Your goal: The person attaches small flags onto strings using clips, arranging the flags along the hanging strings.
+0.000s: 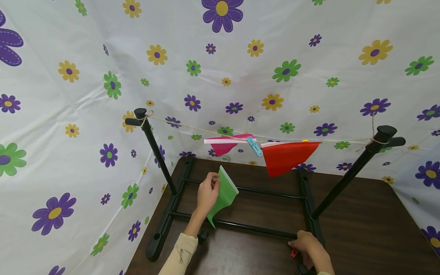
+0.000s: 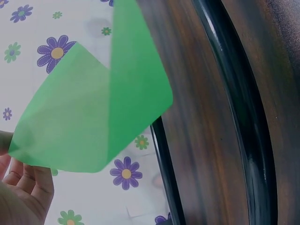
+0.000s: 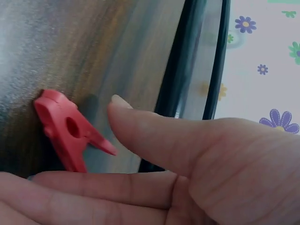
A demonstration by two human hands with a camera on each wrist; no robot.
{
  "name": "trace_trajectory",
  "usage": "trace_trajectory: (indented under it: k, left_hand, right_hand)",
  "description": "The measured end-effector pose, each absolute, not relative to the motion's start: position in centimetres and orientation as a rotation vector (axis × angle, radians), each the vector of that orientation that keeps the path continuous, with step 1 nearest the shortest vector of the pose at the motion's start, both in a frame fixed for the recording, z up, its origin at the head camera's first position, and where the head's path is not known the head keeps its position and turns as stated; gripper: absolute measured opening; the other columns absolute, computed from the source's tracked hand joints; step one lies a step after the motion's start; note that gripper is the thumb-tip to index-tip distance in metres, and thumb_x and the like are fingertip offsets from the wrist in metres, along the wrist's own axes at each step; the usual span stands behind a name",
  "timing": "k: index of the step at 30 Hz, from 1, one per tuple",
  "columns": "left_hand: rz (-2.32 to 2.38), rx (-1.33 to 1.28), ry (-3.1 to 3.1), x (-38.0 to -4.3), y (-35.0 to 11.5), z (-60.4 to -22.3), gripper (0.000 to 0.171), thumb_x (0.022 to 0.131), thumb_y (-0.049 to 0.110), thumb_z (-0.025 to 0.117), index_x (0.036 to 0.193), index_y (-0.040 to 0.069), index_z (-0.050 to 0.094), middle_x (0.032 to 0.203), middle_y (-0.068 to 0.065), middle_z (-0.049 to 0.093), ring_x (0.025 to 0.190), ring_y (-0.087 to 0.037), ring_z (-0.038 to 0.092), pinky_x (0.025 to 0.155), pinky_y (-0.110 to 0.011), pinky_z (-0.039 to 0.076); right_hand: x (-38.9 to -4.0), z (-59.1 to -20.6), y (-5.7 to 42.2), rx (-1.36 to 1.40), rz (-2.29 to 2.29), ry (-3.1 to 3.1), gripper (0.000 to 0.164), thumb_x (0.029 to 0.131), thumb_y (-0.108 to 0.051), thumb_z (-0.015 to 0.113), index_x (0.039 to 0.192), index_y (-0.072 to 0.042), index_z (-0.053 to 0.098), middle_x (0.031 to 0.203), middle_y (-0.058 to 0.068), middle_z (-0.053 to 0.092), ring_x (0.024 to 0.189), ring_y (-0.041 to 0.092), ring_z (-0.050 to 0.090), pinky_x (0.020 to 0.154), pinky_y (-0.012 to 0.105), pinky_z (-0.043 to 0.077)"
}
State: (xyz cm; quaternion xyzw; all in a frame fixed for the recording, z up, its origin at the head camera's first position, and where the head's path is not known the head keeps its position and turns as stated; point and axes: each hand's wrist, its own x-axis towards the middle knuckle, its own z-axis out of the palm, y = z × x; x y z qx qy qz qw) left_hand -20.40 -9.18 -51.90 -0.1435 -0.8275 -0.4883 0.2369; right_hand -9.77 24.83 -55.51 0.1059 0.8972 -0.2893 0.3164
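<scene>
My left hand [image 1: 207,193] pinches one corner of a green pennant flag [image 1: 225,191] between thumb and fingers, over the left part of the black frame. In the left wrist view the flag [image 2: 61,122] hangs folded from that hand [image 2: 28,192]. On the table at lower right, a red clothespin [image 1: 294,253] lies by my right hand [image 1: 307,246]. The right wrist view shows this clothespin [image 3: 60,123] just beyond my straight fingers [image 3: 103,187], with the thumb apart from it.
A twine line [image 1: 185,125] runs between two black posts [image 1: 156,149]. A pink flag [image 1: 223,148], a blue clothespin [image 1: 254,146] and a red flag [image 1: 288,156] hang there. Black crossbars [image 1: 254,228] span the dark wooden table [image 1: 364,221]; a flowered cloth [image 1: 86,160] stands behind.
</scene>
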Motion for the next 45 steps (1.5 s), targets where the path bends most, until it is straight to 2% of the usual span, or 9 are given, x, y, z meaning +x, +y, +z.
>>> trace_trajectory:
  k: [4,10,20,29,33,36,40,43,45]
  left_hand:
    - [-1.335,-0.390,-2.275,-20.4,-9.2,-52.0,0.013,0.098,0.002,0.067,0.111,0.004,0.066,0.086,-0.004,0.067,0.065,-0.012,0.059,0.058,-0.028,0.048]
    - [-1.327,-0.383,-2.278,-20.4,-9.2,-52.0,0.013,0.098,0.002,0.067,0.111,0.004,0.066,0.087,-0.004,0.068,0.063,-0.011,0.057,0.055,-0.027,0.046]
    - [-1.316,-0.369,-2.287,-20.4,-9.1,-52.0,0.013,0.098,0.002,0.068,0.110,0.004,0.066,0.088,-0.004,0.068,0.063,-0.011,0.057,0.056,-0.028,0.046]
    - [-1.318,-0.354,-2.297,-20.4,-9.1,-52.0,0.013,0.098,0.002,0.067,0.111,0.005,0.066,0.088,-0.004,0.067,0.064,-0.012,0.058,0.056,-0.028,0.046]
    - [-1.327,-0.355,-2.288,-20.4,-9.1,-52.0,0.016,0.098,0.002,0.067,0.113,0.005,0.065,0.087,-0.003,0.067,0.063,-0.010,0.056,0.056,-0.027,0.046]
    - [-1.347,-0.366,-2.261,-20.4,-9.1,-51.9,0.024,0.098,0.001,0.066,0.122,0.004,0.063,0.086,-0.003,0.067,0.061,-0.009,0.054,0.053,-0.027,0.044]
    - [-1.396,-0.376,-2.213,-20.5,-9.1,-51.6,0.042,0.099,0.000,0.065,0.140,0.001,0.057,0.087,-0.006,0.066,0.060,-0.009,0.052,0.053,-0.027,0.042]
    - [-1.424,-0.372,-2.198,-20.5,-9.2,-51.2,0.040,0.098,-0.001,0.064,0.138,-0.003,0.059,0.087,-0.007,0.066,0.062,-0.009,0.052,0.056,-0.027,0.043]
    - [-1.431,-0.367,-2.200,-20.5,-9.3,-50.9,0.030,0.098,-0.001,0.063,0.128,-0.004,0.064,0.085,-0.007,0.066,0.062,-0.009,0.052,0.056,-0.027,0.043]
  right_hand:
    - [-9.4,-55.7,24.8,0.229,-0.755,2.382,0.023,0.099,-0.007,0.066,0.081,0.006,0.061,0.061,0.017,0.064,0.052,0.028,0.068,0.054,0.040,0.060]
    - [-9.3,-56.7,25.6,0.171,-0.765,2.353,0.029,0.095,-0.004,0.062,0.066,0.000,0.068,0.056,0.015,0.063,0.051,0.029,0.068,0.052,0.039,0.058]
    - [-9.2,-55.1,25.9,-0.078,-1.039,2.298,0.030,0.087,-0.018,0.069,0.060,-0.005,0.067,0.051,0.005,0.063,0.042,0.008,0.059,0.041,0.020,0.047]
    - [-9.9,-53.5,25.7,-0.175,-1.222,2.439,0.030,0.086,-0.006,0.068,0.062,-0.012,0.051,0.055,0.001,0.059,0.047,0.015,0.062,0.045,0.022,0.045]
    - [-10.2,-53.5,25.3,-0.089,-1.232,2.552,0.029,0.084,-0.001,0.069,0.071,-0.011,0.045,0.059,0.003,0.055,0.050,0.015,0.057,0.047,0.025,0.046]
    - [-10.4,-53.2,24.8,0.031,-1.276,2.602,0.018,0.086,0.000,0.069,0.094,0.001,0.052,0.065,0.006,0.057,0.053,0.018,0.058,0.048,0.028,0.049]
    - [-10.8,-52.7,24.6,0.089,-1.362,2.655,0.046,0.091,-0.001,0.064,0.132,0.012,0.047,0.073,0.011,0.065,0.056,0.023,0.064,0.050,0.031,0.054]
    - [-11.0,-52.5,24.6,0.059,-1.343,2.724,0.043,0.096,-0.002,0.060,0.135,0.012,0.049,0.077,0.011,0.066,0.061,0.022,0.066,0.052,0.029,0.054]
    - [-11.0,-52.3,24.6,0.063,-1.307,2.762,0.037,0.099,-0.004,0.057,0.132,0.011,0.053,0.075,0.006,0.059,0.059,0.017,0.059,0.052,0.027,0.049]
